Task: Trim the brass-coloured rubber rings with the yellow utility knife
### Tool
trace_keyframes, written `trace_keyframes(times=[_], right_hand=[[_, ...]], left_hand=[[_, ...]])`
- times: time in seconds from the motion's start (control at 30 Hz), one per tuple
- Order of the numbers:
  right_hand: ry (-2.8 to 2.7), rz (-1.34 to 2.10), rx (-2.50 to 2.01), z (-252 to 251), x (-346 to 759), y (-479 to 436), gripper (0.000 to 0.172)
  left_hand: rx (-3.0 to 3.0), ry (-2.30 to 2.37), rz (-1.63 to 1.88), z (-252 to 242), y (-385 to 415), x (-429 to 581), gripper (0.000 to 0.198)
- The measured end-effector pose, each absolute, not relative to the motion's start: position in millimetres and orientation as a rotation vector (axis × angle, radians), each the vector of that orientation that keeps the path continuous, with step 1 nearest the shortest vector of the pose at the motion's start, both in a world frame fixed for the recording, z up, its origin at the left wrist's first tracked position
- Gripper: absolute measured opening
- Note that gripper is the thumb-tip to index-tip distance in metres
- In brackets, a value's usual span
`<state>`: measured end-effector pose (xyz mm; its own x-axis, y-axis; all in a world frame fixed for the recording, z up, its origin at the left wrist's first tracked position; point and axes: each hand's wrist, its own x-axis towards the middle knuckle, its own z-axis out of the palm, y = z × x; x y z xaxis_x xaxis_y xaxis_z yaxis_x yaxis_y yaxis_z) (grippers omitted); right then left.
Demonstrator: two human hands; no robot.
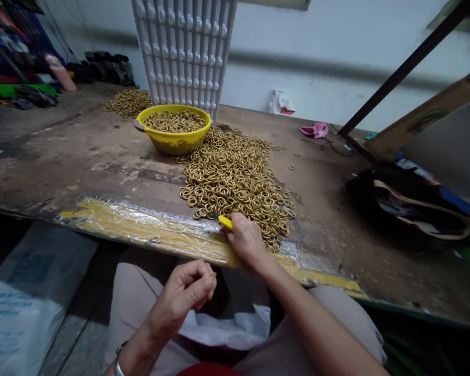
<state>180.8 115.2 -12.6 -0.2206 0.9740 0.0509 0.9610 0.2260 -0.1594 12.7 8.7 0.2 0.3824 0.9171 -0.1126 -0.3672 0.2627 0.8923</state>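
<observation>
Your right hand [246,240] is closed around a yellow-handled tool [225,223], and the tool's tip pokes into the near fringe of the pile of brass rings [235,177] on the table [82,156]. Your left hand [188,292] is curled narrow over your lap, with thumb and fingers pinching a single ring [212,275].

As I judge it, this goes best if you work only the near edge of the pile. Tease out one ring at a time with the tool's tip, so its neighbours don't drag over the taped table edge [141,224]. Rest the heel of your right hand on that edge to steady it. Pinch the held ring by its rim so its face stays open to view. Hold it above the white bag [235,329] in your lap, so a slip would likely land there and not on the floor.

The pile lies just ahead of your right hand, touching the tool. It sits above and beyond your left hand, which hangs below the table edge, near your right wrist but apart from it. At the pile's far side stands a yellow bowl [172,140] filled with more rings, touching the heap. A second heap [129,102] lies further back to the left, beside a white crate [184,47], well out of reach of both hands.
</observation>
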Motion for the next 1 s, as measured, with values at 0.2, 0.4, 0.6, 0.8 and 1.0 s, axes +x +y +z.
trace_keyframes(times=[0.2,0.4,0.6,0.8,1.0], right_hand=[[-2.374,0.099,-1.839,-25,167,123,0.013],[-2.237,0.456,-1.642,-13,171,119,0.012],[-1.948,1.435,-1.129,-1,177,101,0.017],[-1.793,1.634,-1.068,6,170,90,0.018],[-1.92,1.479,-1.043,10,171,84,0.017]], left_hand=[[0.558,0.658,0.956,-16,10,16,0.031],[0.495,0.912,1.006,-23,20,15,0.026],[0.532,0.944,1.093,-18,33,10,0.037],[0.574,0.902,1.046,-17,32,11,0.034],[0.581,0.893,1.058,-12,28,9,0.031]])
